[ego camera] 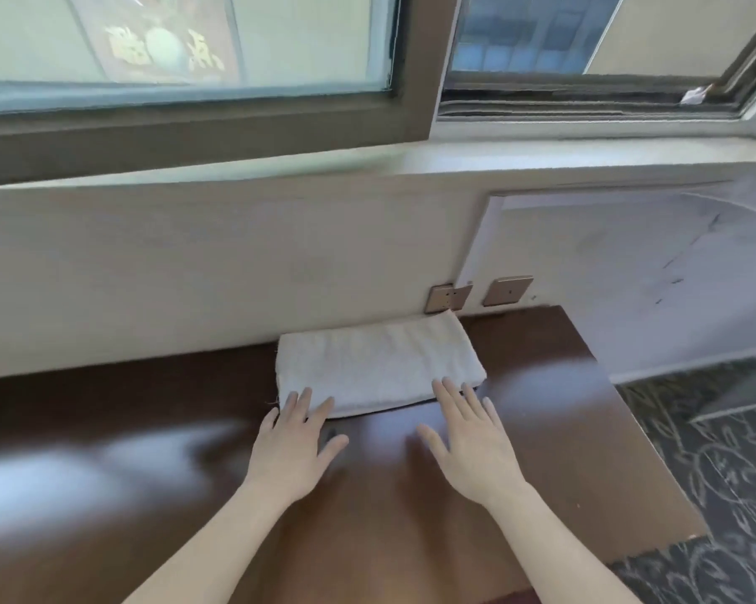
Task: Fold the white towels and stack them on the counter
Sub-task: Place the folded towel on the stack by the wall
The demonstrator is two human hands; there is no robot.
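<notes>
On counter (149,451): both hands flat, fingers released, spread, tips touching folded towel (380,364) edge.

A folded white towel (378,364) lies flat on the dark brown counter (149,451), its far edge against the cream wall (193,263). The left hand (291,446) rests flat and open at the towel's 7 o'clock corner, fingertips on the cloth. The right hand (472,442), also spread flat, sits at 5 o'clock, fingertips seemingly just touching the near edge (blur makes contact uncertain). Two bronze wall plates (476,294) sit at 1 o'clock from the towel.
</notes>
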